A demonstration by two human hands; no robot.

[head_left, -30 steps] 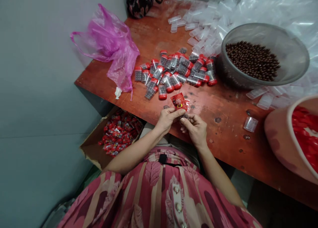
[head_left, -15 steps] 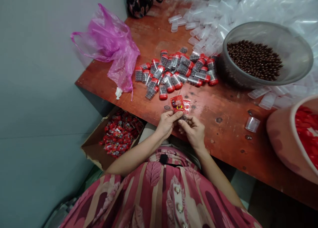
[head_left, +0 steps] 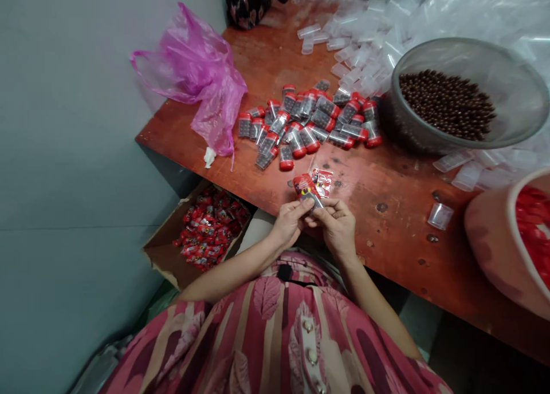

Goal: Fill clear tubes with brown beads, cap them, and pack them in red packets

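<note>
Close to the table's front edge, both hands grip one small tube (head_left: 315,200) of dark balls with a red printed sleeve (head_left: 303,183) around its far part. My left hand (head_left: 289,221) is closed, its thumb on the near part of the tube. My right hand (head_left: 337,227) pinches the near end from the other side; its fingertips partly hide that end. Just beyond the hands, a flat red printed sleeve (head_left: 325,183) lies on the table. Farther back is a heap of filled clear tubes (head_left: 296,145) with red caps.
A grey bowl (head_left: 397,116) of dark brown balls stands at the right, a pink tub (head_left: 485,239) of red caps nearer. Clear tubes (head_left: 365,56) are piled behind. A magenta plastic bag (head_left: 201,79) lies left. Below the table edge, a cardboard box (head_left: 161,251) holds red-wrapped tubes.
The red sleeve now surrounds the far part of the tube between the hands; before, it stuck out flat beyond the fingers. The view has shifted slightly.
</note>
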